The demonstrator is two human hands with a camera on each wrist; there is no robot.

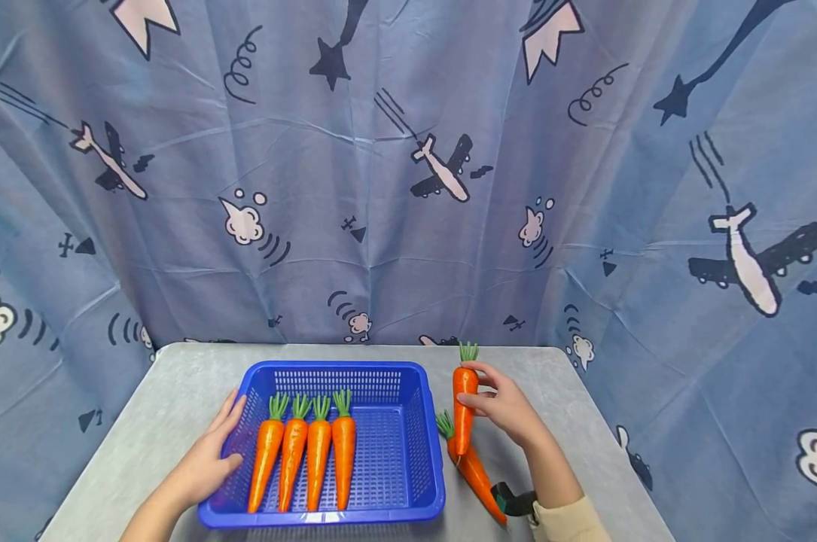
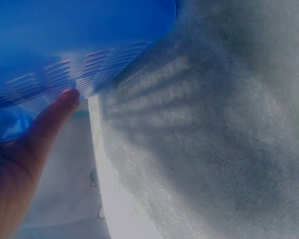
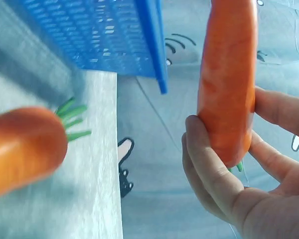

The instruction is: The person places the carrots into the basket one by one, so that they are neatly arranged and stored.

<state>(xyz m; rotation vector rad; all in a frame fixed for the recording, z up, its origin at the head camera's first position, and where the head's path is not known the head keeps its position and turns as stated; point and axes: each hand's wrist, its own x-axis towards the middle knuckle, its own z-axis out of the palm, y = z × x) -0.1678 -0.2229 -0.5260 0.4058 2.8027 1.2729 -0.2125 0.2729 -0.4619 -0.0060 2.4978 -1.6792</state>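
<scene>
A blue plastic basket (image 1: 435, 482) stands on the table, and several orange carrots (image 1: 319, 455) with green tops lie side by side in its left half. My left hand (image 1: 201, 459) rests at the basket's left side with fairly straight fingers; the left wrist view shows a digit (image 2: 55, 117) against the slotted wall. Right of the basket, my right hand (image 1: 506, 406) holds another carrot (image 1: 465, 406) between thumb and fingers, its green top up and its tip down. Below and behind it a further carrot (image 1: 476, 478) lies slanted on the table, partly covered by the raised one.
The light grey table (image 1: 537, 369) ends at the back against a blue curtain (image 1: 381, 226) printed with planes and stars. A black strap (image 1: 514, 500) on my right wrist overlaps the lying carrot in the head view.
</scene>
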